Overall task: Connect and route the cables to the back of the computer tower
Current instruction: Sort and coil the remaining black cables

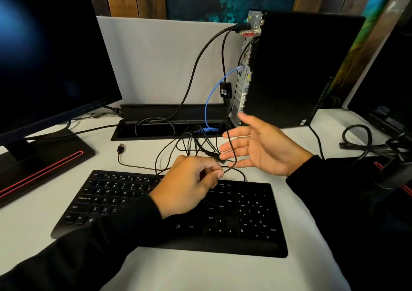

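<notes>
The black computer tower (298,67) stands at the back right, its metal rear panel (242,83) facing left. A thick black cable (196,67) and a blue network cable (211,94) are plugged into that panel. My left hand (189,186) hovers over the keyboard and pinches a thin black cable (229,168) between thumb and fingers. My right hand (256,145) is held open just right of it, fingers spread, with the thin cable's loop passing in front of them. A loose USB plug (121,149) lies on the table, left of the tangle.
A black keyboard (245,223) lies in front of me. A monitor (44,56) on a red-striped stand (44,163) fills the left. A black cable tray (156,130) with its lid up sits in the table behind the tangled wires. More coiled cables (356,137) lie far right.
</notes>
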Tool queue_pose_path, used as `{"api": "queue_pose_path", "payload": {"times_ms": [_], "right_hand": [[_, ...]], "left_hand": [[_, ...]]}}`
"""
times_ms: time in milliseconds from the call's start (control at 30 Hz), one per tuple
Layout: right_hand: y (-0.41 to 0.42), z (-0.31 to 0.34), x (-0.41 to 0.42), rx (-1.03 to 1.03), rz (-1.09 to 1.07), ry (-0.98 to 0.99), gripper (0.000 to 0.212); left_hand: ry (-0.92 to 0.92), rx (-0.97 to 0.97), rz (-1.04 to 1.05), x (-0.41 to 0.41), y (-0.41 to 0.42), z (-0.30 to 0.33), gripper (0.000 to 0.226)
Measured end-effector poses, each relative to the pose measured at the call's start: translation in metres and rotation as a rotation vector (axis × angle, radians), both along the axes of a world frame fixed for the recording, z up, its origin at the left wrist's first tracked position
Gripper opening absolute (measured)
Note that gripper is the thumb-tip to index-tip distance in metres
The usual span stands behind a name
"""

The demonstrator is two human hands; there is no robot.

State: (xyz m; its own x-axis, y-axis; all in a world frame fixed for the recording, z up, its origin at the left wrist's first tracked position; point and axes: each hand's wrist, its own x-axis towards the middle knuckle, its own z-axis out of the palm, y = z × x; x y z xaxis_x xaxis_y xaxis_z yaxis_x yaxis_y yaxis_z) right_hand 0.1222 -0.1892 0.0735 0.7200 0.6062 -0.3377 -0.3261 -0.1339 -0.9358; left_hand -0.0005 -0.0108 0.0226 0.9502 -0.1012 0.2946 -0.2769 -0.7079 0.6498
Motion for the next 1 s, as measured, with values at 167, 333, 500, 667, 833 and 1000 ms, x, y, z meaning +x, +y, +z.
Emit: {"api": "queue_pose_path", "payload": {"times_ms": [167,333,500,667,833,1000], "right_hand": [[0.013,0.017,-0.015,0.122,0.032,-0.258,0.022],[-0.005,0.037,-0.008,0.057,0.041,-0.662,0.02],[-0.038,0.034,0.029,0.031,-0.33,-0.833,0.022],[-0.09,-0.004,0.088,-0.103,-0.829,-0.867,0.023],[-0.103,-0.033,0.1,-0.495,-0.9,-1.003,0.038],[-0.078,-0.03,0.087,-0.803,-0.197,-1.089,0.03]], "left_hand": [[-0.077,-0.106,0.057,0.003,-0.003,0.004,0.011],[-0.15,-0.335,0.357,0.049,-0.005,0.03,0.057],[0.043,-0.55,0.065,0.102,-0.025,0.036,0.04],[0.369,-1.13,-0.247,0.12,-0.035,0.042,0.036],[0.421,-1.316,-0.394,0.139,-0.051,0.042,0.027],[0.353,-1.338,-0.321,0.16,-0.071,0.045,0.045]]}}
